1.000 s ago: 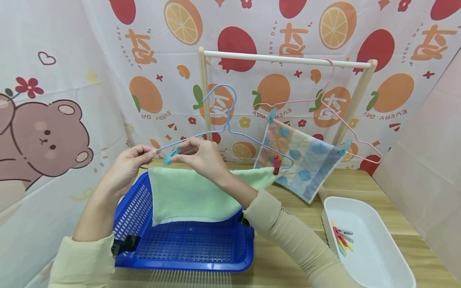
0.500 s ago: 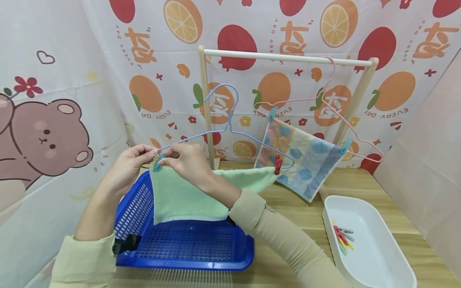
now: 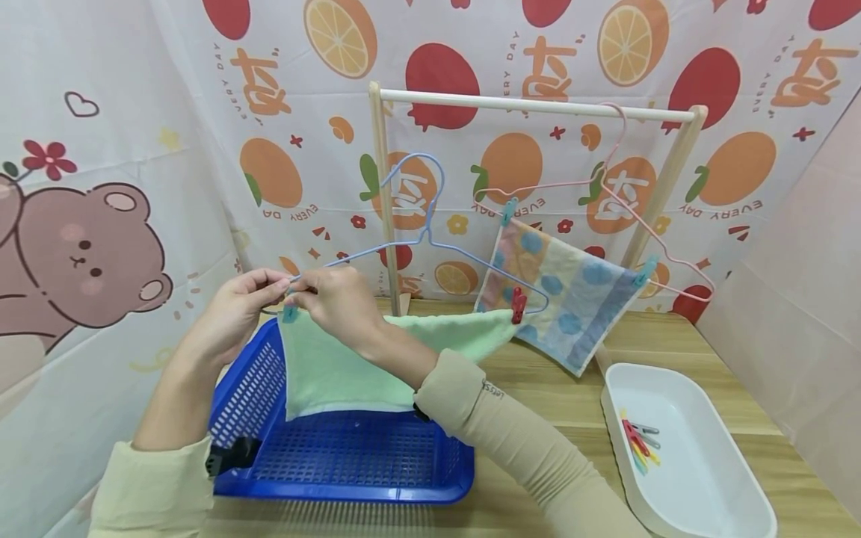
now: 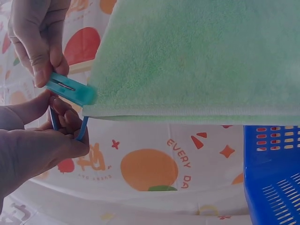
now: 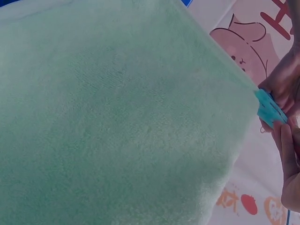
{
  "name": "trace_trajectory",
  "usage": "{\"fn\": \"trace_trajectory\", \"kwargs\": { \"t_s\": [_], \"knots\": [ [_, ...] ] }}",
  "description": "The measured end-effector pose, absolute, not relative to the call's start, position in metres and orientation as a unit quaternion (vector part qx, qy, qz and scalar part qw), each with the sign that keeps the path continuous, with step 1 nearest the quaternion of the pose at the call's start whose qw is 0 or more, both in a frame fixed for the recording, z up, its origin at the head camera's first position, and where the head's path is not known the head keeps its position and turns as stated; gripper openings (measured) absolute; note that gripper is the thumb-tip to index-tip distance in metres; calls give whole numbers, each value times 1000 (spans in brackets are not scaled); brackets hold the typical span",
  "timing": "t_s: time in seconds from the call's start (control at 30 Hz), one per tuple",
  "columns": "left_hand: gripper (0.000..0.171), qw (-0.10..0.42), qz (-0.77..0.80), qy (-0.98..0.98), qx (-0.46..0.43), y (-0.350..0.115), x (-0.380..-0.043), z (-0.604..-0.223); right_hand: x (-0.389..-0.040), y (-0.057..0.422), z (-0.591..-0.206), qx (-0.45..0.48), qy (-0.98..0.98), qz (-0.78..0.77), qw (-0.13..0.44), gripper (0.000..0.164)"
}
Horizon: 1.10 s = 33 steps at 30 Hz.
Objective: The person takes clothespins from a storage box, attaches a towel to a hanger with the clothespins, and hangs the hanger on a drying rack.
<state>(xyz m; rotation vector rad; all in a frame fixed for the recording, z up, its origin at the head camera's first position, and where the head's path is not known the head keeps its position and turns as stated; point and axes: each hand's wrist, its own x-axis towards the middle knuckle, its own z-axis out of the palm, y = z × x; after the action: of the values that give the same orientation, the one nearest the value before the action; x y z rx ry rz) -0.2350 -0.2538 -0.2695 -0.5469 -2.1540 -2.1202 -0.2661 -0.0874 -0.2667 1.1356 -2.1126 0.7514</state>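
A light green towel (image 3: 350, 366) hangs from the lower bar of a blue hanger (image 3: 464, 256), its right end held by a red clothespin (image 3: 518, 305). My left hand (image 3: 232, 317) pinches the hanger's left end. Beside it my right hand (image 3: 343, 306) pinches a teal clothespin (image 4: 70, 89) by its handles. The clothespin's tip sits at the towel's upper left corner, against the cloth, in both wrist views. Whether its jaws have closed on the bar is hard to tell.
Below the towel stands a blue basket (image 3: 343, 493). A white tray (image 3: 706, 448) with several clothespins (image 3: 639, 441) is at right. Behind, a rack (image 3: 531, 104) carries a pink hanger (image 3: 646, 224) with a patterned cloth (image 3: 558, 291) on teal clothespins.
My right hand has moved left and slightly down with the teal clothespin, from above the towel's edge to its upper left corner. My left hand has stayed on the hanger.
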Motion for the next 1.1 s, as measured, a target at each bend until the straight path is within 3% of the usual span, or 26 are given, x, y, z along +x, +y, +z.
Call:
{"fn": "trace_trajectory", "kwargs": {
  "t_s": [0.4,0.77,1.1],
  "knots": [
    [13,38,-704,-679,-202,-251,-233,-269,-266,-91,-272,442,-799,283,293,17],
    [15,58,-739,-646,-183,-252,-232,-271,-272,-94,-276,371,-795,471,87,27],
    [14,68,-729,-662,-161,-251,-230,-272,-265,-78,-271,351,-805,478,6,38]
  ]
}}
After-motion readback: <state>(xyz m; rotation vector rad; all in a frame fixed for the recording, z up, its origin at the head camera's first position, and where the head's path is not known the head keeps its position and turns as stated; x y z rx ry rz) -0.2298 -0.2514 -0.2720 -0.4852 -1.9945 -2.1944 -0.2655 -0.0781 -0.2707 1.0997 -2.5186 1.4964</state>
